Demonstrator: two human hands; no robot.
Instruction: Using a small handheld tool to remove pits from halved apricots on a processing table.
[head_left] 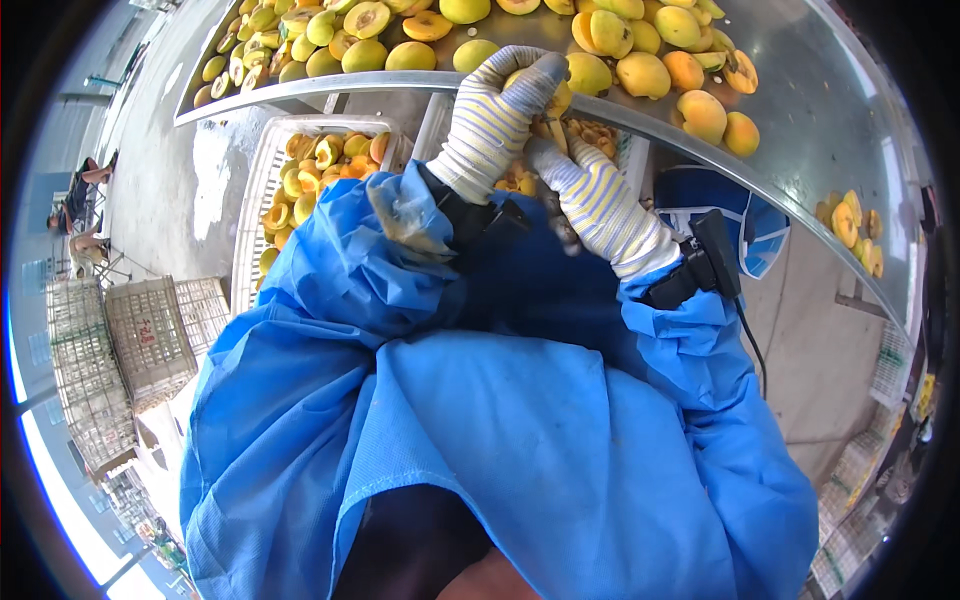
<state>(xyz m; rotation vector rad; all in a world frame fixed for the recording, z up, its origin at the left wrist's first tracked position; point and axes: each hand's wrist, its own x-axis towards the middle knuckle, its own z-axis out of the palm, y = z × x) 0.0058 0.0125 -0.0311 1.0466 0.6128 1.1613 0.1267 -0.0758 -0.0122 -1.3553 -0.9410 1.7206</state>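
Both hands wear white gloves with yellow and grey stripes. My left hand (495, 120) is closed at the table's near edge, its fingers around a yellow peach (560, 101) that is mostly hidden by the glove. Just below and to the right, my right hand (605, 205) is closed too. Between its fingertips shows a narrow tan tool (556, 133), held up against the fruit; its working end cannot be made out. Whole and halved yellow peaches (642, 75) lie on the metal table (790, 90) beyond the hands.
A white crate (250, 215) of cut peach halves (300, 190) stands below the table at left. More cut pieces (597, 135) sit beneath my hands. A blue-and-white container (715, 205) is under the table. Stacked crates (150, 335) and a seated person (85, 195) are far left.
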